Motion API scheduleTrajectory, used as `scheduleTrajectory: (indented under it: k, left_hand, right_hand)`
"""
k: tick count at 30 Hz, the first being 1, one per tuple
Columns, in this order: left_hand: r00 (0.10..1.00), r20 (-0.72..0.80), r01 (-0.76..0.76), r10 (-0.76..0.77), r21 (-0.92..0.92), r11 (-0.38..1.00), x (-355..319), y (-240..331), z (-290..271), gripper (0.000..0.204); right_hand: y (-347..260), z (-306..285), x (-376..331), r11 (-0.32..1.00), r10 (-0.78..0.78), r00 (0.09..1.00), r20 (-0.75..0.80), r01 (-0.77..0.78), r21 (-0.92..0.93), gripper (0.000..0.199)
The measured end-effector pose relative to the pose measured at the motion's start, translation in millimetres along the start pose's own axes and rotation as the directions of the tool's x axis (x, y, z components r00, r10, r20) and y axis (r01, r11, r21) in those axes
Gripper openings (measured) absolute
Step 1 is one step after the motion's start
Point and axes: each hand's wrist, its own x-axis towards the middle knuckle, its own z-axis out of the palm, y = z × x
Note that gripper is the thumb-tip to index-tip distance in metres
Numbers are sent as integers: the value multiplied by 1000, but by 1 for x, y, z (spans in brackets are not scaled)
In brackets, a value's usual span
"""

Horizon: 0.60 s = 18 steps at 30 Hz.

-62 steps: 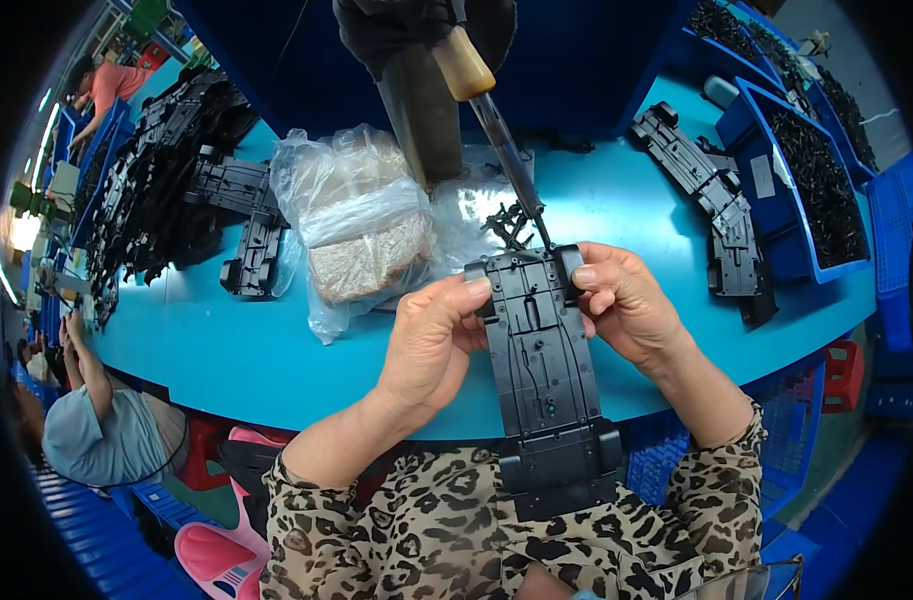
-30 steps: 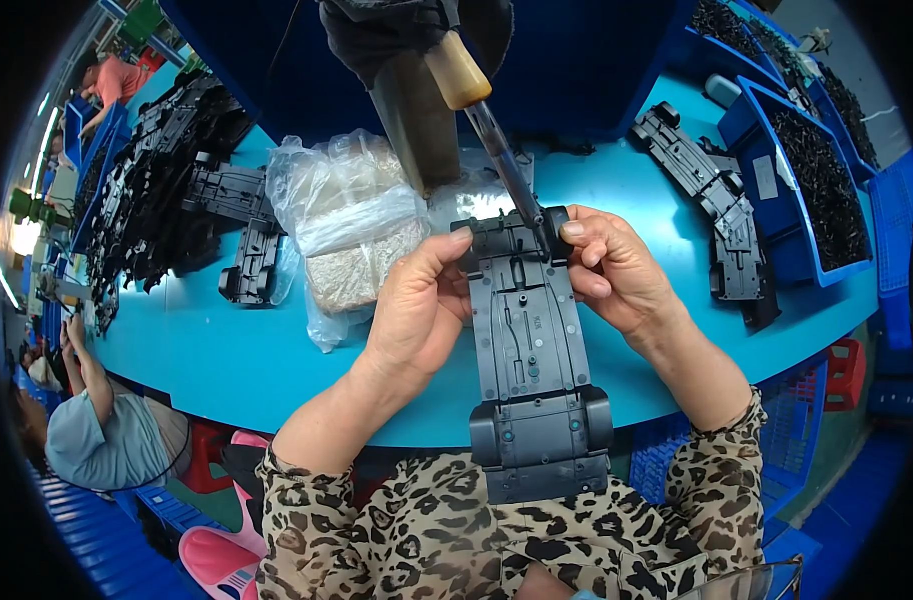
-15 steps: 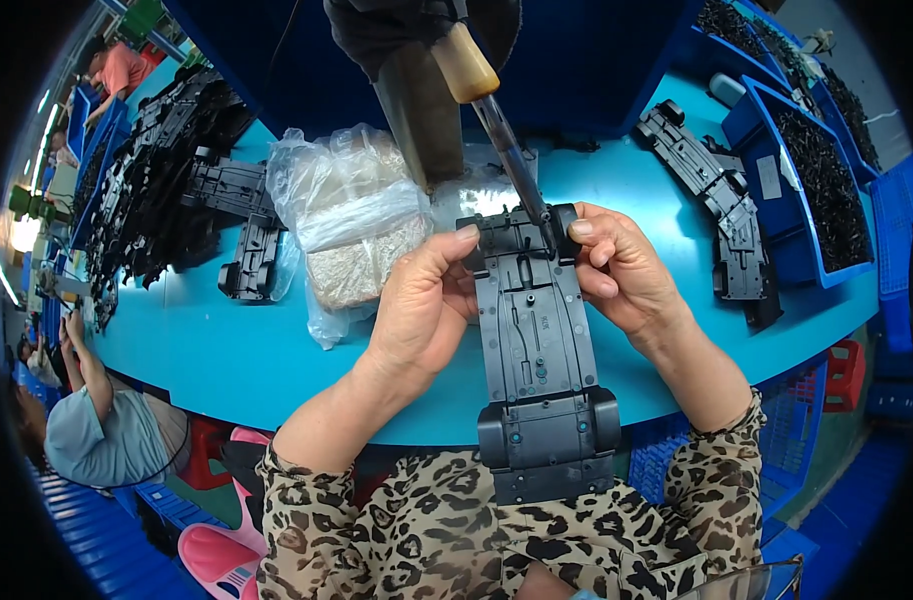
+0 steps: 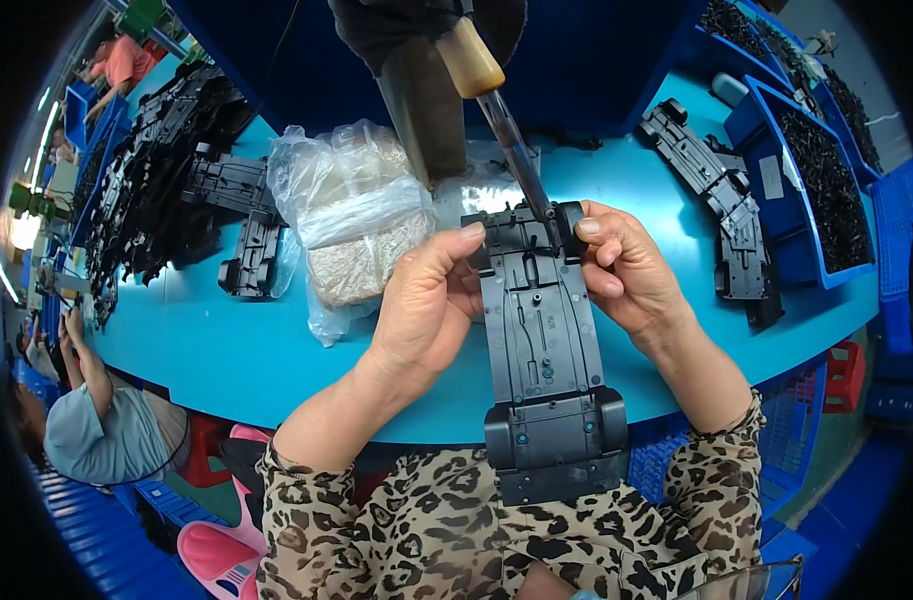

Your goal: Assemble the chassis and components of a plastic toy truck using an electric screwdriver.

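Observation:
Between my hands is a black plastic toy car chassis [image 4: 542, 340], its far end raised to the tool and its near end toward my body. My left hand [image 4: 427, 300] grips the far left corner, thumb on top. At the far right corner, my right hand [image 4: 629, 268] pinches the wheel housing with thumb and fingers. A hanging tool with a cream-coloured collar [image 4: 471, 65] and a metal shaft [image 4: 512, 145] comes down from above. The shaft's tip meets the chassis near its far right corner; whether a screw sits under it is too small to tell.
A plastic-wrapped block [image 4: 362, 230] lies left of my hands. Further left are loose chassis [image 4: 252, 250] and a heap of black parts [image 4: 167, 170]. On the right lie more chassis [image 4: 712, 190] beside a blue bin [image 4: 777, 230] of small dark pieces. Co-workers sit along the left.
The chassis and both my hands have shifted very slightly to the right. The tool's shaft has tilted or moved a little the same way, its tip still at the far right corner.

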Motion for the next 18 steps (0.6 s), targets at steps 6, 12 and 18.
scheduleTrajectory:
  k: [6, 12, 18]
  left_hand:
    - [1000, 13, 5, -5, 8, 1000, 1, 0, -1, 21]
    - [1000, 13, 2, -1, -24, 1000, 1, 0, -1, 21]
    - [999, 42, -4, 6, -50, 999, 3, 1, -3, 21]
  right_hand:
    - [1, -1, 1, 1000, 2, 1000, 18, -2, 14, 10]
    - [1, 0, 1, 999, -2, 1000, 15, 2, 35, 11]
    - [2, 4, 1, 999, -8, 1000, -11, 8, 44, 11]
